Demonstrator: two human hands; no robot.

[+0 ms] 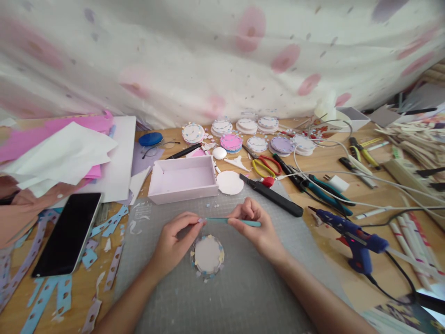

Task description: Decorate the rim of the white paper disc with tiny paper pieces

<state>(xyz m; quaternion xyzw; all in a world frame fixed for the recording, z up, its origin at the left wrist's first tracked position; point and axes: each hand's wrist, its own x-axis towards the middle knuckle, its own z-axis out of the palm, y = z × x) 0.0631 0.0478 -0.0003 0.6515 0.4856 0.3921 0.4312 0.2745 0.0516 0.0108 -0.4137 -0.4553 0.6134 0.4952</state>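
My right hand (253, 226) grips a thin teal stick-like tool (247, 222), its narrow end pointing left. The fingertips of my left hand (181, 235) are pinched at that narrow end, around a tiny pale piece (201, 221) too small to make out. Just below my hands, a round white paper disc (209, 254) lies flat on the grey cutting mat (167, 297). Small pastel bits in blue, yellow and white ring its edge. Neither hand touches the disc.
Beyond my hands stand a pale lilac open box (184, 178), a black utility knife (274, 197) and a white oval (230, 182). Several decorated discs (231, 143) line the back. A blue glue gun (351, 232) with cables lies right; a phone (67, 234) and paper strips lie left.
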